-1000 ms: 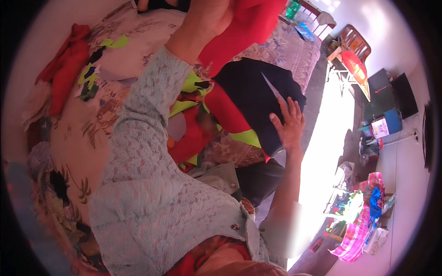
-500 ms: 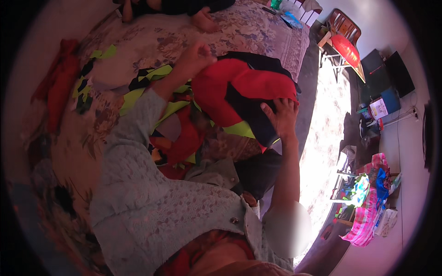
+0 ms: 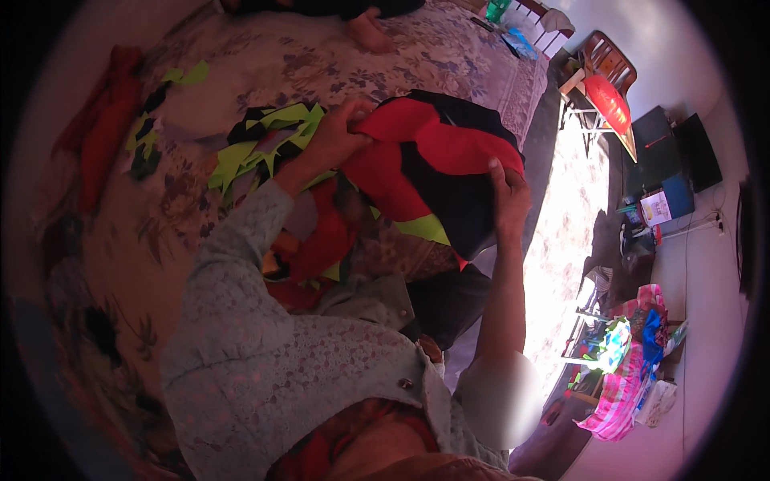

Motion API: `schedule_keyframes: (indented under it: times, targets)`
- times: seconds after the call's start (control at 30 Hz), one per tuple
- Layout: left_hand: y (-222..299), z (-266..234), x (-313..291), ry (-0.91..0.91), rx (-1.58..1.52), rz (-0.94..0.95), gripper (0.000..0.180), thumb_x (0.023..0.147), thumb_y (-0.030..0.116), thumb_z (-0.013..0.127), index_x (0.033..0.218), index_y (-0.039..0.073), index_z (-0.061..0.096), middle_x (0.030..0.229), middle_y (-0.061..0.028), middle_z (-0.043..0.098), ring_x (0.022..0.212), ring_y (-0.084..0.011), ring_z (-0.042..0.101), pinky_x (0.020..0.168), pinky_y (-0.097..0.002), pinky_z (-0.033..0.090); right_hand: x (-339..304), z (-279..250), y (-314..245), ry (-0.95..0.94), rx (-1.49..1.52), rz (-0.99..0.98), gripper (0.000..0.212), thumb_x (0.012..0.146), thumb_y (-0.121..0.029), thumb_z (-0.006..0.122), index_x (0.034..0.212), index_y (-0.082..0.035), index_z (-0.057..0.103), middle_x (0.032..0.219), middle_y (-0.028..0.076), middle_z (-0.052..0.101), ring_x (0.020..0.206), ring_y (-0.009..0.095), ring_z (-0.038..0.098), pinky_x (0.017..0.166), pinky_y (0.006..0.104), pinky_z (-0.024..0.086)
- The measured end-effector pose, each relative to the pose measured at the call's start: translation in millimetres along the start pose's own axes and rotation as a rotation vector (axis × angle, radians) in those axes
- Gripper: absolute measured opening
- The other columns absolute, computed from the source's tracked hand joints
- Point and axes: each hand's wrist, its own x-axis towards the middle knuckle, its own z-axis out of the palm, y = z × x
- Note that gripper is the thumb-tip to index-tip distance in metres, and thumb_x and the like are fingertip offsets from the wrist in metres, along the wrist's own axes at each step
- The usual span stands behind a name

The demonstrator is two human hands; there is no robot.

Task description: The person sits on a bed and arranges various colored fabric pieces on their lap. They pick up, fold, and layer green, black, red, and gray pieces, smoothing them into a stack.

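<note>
In front of me a red and black fabric piece (image 3: 469, 151) lies over the bed's edge, with a lime green patch (image 3: 425, 228) showing along its lower side. My left hand (image 3: 345, 135) has its fingers closed on the red upper left edge. At the right edge my right hand (image 3: 511, 196) grips the fabric, thumb on top and fingers mostly underneath. Lime green and black fabric scraps (image 3: 277, 124) are heaped beside my left forearm. Nearer my lap lie more red scraps (image 3: 321, 248), partly behind my left sleeve.
The bed has a floral cover (image 3: 297, 52). Another person's foot (image 3: 370, 32) rests at its far side. A red garment (image 3: 112, 132) lies at the left. Across the sunlit floor stand a wooden chair (image 3: 611, 56), a table with a red object (image 3: 605, 104), and a pink checked cloth (image 3: 613, 397).
My left hand has lowered onto the red fabric edge and closed on it. My right hand has gone from lying flat on the fabric to gripping its right edge. The view has shifted slightly.
</note>
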Motion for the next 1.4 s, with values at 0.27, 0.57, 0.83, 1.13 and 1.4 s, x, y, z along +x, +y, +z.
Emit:
schedule_keyframes:
  times: [0.27,0.57,0.83,1.13,1.4]
  targets:
    - [32.3,-7.8,23.9,0.297,0.397,0.248,0.045,0.072,-0.006,0.067,0.114,0.007,0.059,0.097,-0.0056,0.065,0.089,-0.0160,0.063,0.076,-0.0300,0.050,34.4,12.4,14.3,0.213,0.509,-0.086,0.036,0.093,-0.036,0.060,0.100,-0.001,0.067,0.092,0.013,0.067,0.088,0.021,0.061,0.081,0.0374,0.048]
    - [46.2,4.1,-17.8,0.177,0.860,0.976,0.038,0.061,0.004,0.069,0.099,0.009,0.065,0.087,-0.0080,0.062,0.082,-0.0302,0.062,0.070,-0.0393,0.051,7.3,-33.2,50.9,0.197,0.641,0.039,0.047,0.091,-0.037,0.060,0.118,0.001,0.062,0.107,0.009,0.064,0.102,0.019,0.057,0.094,0.0361,0.042]
    - [22.6,23.8,-63.7,0.015,0.636,0.706,0.035,0.062,0.008,0.072,0.096,0.008,0.063,0.095,-0.0106,0.061,0.088,-0.0303,0.060,0.074,-0.0393,0.050,0.3,-28.7,121.2,0.268,0.108,0.286,0.055,0.095,-0.049,0.052,0.095,0.004,0.067,0.088,0.020,0.068,0.083,0.029,0.064,0.077,0.0404,0.047]
    - [14.6,16.2,-86.5,0.331,0.263,0.332,0.022,0.078,0.009,0.069,0.098,0.005,0.061,0.090,-0.0078,0.061,0.082,-0.0215,0.061,0.074,-0.0309,0.049,-26.8,-17.5,-41.9,0.244,-0.370,-0.624,0.054,0.086,-0.047,0.062,0.132,-0.021,0.053,0.146,0.011,0.041,0.139,0.033,0.031,0.111,0.0533,0.020]
    - [-15.5,-32.1,-82.9,0.604,-0.217,0.007,0.011,0.089,0.003,0.059,0.100,0.003,0.059,0.085,0.0012,0.058,0.076,-0.0053,0.053,0.068,-0.0210,0.045,-27.0,25.4,-22.2,-0.151,-0.538,-0.644,0.065,0.086,-0.062,0.050,0.143,-0.031,0.043,0.150,0.006,0.037,0.141,0.027,0.029,0.112,0.0544,0.018]
